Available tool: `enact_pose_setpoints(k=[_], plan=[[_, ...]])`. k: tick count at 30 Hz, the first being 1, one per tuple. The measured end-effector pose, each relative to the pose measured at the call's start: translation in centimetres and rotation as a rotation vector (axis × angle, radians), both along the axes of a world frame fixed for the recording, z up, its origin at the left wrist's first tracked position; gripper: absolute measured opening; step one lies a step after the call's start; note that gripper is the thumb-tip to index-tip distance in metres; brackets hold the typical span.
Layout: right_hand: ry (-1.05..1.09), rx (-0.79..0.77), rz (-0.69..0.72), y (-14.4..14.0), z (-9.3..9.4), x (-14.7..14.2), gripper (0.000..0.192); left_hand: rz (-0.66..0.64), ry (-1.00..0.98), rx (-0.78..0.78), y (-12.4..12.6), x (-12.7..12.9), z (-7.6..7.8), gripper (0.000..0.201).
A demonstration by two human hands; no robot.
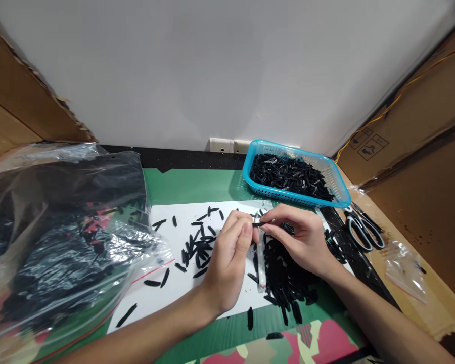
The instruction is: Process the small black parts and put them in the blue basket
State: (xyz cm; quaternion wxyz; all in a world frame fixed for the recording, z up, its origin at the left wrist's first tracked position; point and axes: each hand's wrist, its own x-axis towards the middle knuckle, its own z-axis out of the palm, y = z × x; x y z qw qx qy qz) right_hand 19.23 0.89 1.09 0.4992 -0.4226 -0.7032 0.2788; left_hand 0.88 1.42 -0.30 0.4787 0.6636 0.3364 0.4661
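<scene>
Between the fingertips of both my hands is a small, narrow black piece (257,224), held level. My left hand (227,258) is closed around its left end, the thumb on top. At its right end, my right hand (301,235) pinches it with thumb and forefinger. Just beneath runs a clear, flat strip (261,268) lying upright in the view on the white sheet (235,298). Right of that strip a dense pile of black pieces (284,273) lies partly under my right hand. Looser black pieces (199,247) are scattered on the sheet to the left.
A blue mesh basket (296,196) full of black pieces stands at the back right. Scissors (364,232) lie beside it, near a small clear bag (405,268). A large zip bag (72,242) of black material covers the left side. Cardboard (413,141) borders the right.
</scene>
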Motion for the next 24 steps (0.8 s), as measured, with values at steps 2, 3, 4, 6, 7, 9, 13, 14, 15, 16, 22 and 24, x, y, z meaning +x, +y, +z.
enact_pose_setpoints(k=[2, 3, 4, 6, 7, 9, 13, 14, 15, 16, 22, 24], plan=[[0.026, -0.023, 0.005, 0.0, 0.0, 0.0, 0.008, 0.003, 0.004, 0.009, 0.1, 0.0, 0.0, 0.032], [0.046, -0.041, 0.009, -0.1, -0.1, -0.1, 0.008, 0.003, 0.007, 0.012, 0.1, 0.1, 0.0, 0.031], [0.071, -0.062, 0.012, -0.1, -0.1, -0.1, 0.008, 0.001, 0.012, 0.013, 0.1, 0.1, -0.1, 0.031], [0.132, -0.122, 0.016, -0.2, -0.3, -0.3, 0.007, 0.003, 0.023, 0.017, 0.1, 0.1, -0.1, 0.031], [0.166, -0.155, 0.018, -0.2, -0.4, -0.5, 0.007, 0.004, 0.029, 0.019, 0.1, 0.1, -0.1, 0.030], [0.231, -0.214, 0.029, -0.3, -0.6, -0.8, 0.005, 0.001, 0.041, 0.023, 0.1, 0.0, -0.1, 0.029], [0.353, -0.281, 0.061, -0.2, -0.9, -1.4, 0.005, -0.008, 0.054, 0.024, 0.0, 0.0, 0.1, 0.029], [0.375, -0.289, 0.069, -0.2, -1.0, -1.5, 0.005, -0.006, 0.053, 0.023, 0.0, 0.0, 0.1, 0.029], [0.390, -0.295, 0.076, -0.2, -1.0, -1.6, 0.006, -0.004, 0.052, 0.020, 0.0, 0.0, 0.1, 0.030], [0.401, -0.298, 0.082, -0.2, -1.0, -1.6, 0.006, -0.003, 0.051, 0.019, 0.0, 0.0, 0.1, 0.030], [0.427, -0.319, 0.128, -0.4, -1.1, -1.4, 0.011, 0.019, 0.052, 0.024, -0.1, 0.0, 0.0, 0.031], [0.424, -0.324, 0.123, -0.4, -1.1, -1.3, 0.012, 0.033, 0.057, 0.028, -0.1, 0.0, 0.0, 0.031]])
